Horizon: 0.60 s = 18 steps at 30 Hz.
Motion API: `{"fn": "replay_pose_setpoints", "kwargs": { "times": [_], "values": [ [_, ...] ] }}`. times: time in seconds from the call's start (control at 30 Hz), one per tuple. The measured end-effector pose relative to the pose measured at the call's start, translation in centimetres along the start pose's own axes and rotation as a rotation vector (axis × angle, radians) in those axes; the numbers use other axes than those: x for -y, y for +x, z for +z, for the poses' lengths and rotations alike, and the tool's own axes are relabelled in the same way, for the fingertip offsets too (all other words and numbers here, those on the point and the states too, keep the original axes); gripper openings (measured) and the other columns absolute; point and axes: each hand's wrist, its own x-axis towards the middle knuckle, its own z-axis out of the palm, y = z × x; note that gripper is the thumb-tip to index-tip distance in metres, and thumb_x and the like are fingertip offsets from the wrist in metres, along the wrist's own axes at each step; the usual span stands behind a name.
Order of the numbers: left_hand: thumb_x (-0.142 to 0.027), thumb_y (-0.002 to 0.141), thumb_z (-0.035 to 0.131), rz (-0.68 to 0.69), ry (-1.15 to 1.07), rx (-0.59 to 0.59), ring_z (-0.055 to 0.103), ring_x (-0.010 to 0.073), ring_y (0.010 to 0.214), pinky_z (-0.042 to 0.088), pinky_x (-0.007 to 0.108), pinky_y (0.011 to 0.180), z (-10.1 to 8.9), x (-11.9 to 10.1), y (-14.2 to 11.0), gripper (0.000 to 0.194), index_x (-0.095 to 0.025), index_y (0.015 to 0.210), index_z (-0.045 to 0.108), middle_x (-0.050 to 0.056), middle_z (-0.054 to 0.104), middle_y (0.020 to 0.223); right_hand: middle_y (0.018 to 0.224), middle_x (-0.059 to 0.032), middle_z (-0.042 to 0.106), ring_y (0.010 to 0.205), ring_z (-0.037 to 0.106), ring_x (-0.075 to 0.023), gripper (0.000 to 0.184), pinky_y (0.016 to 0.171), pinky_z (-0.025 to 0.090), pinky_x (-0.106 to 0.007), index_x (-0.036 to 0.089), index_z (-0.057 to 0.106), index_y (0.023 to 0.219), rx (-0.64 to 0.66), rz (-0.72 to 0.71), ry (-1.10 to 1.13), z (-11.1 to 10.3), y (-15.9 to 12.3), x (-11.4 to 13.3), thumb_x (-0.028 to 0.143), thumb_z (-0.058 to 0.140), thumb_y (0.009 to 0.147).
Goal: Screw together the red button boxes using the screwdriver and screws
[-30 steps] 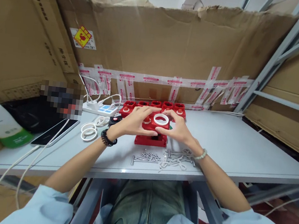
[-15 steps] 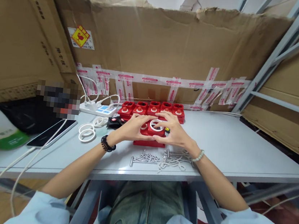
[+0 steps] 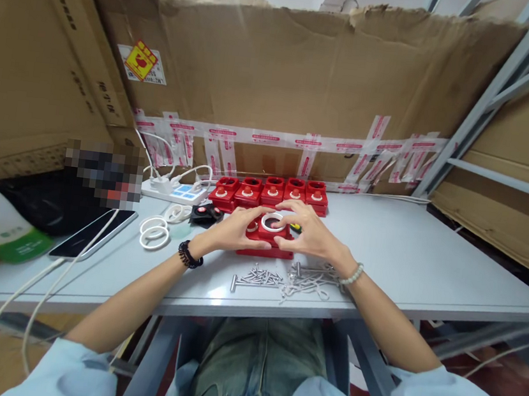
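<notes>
A white ring [image 3: 271, 230] lies tilted or nearly flat over the round opening of a red box-shaped housing [image 3: 265, 253] on the table. My left hand [image 3: 240, 228] curves around the ring's left side, its fingertips against the far rim and its thumb low at the front. From the right, my right hand [image 3: 306, 230] grips the same ring, with a fingertip seeming to reach inside it. Whether the ring is seated in the housing I cannot tell. Part of the housing is hidden behind both hands. Two more white rings [image 3: 153, 247] lie to the left.
Several similar red housings [image 3: 272, 192] stand in a row at the back. Silver screws [image 3: 262, 277] and tangled white cords [image 3: 306, 289] lie near the front edge. A power strip [image 3: 173, 194], a phone [image 3: 96, 235] and a black part [image 3: 204, 216] are to the left.
The white ring has shifted slightly left and looks lower against the red housing. My right fingers have moved a little, and one fingertip now shows within the ring. My left hand has barely moved.
</notes>
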Motion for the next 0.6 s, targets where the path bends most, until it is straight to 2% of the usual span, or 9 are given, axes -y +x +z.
{"fn": "replay_pose_setpoints", "kwargs": {
  "times": [0.47, 0.6],
  "values": [
    [-0.056, 0.078, 0.069, 0.027, -0.041, 0.0, 0.058, 0.0304, 0.12, 0.044, 0.044, 0.099, 0.6, 0.21, 0.38, 0.074, -0.022, 0.138, 0.042, 0.014, 0.056, 0.137, 0.124, -0.0098, 0.061, 0.116, 0.056, -0.0279, 0.019, 0.099, 0.043, -0.05, 0.023, 0.073, 0.091, 0.017, 0.002, 0.003, 0.23, -0.07, -0.26, 0.025, 0.072, 0.072],
    [-0.056, 0.077, 0.071, 0.051, -0.095, 0.011, 0.061, 0.0289, 0.113, 0.049, 0.039, 0.092, 0.5, -0.07, 0.51, 0.072, -0.022, 0.134, 0.043, 0.013, 0.058, 0.132, 0.115, -0.0073, 0.066, 0.099, 0.063, -0.0222, 0.018, 0.092, 0.048, -0.042, 0.023, 0.073, 0.094, 0.051, 0.031, 0.089, 0.19, -0.06, -0.23, 0.026, 0.069, 0.077]
  ]
}}
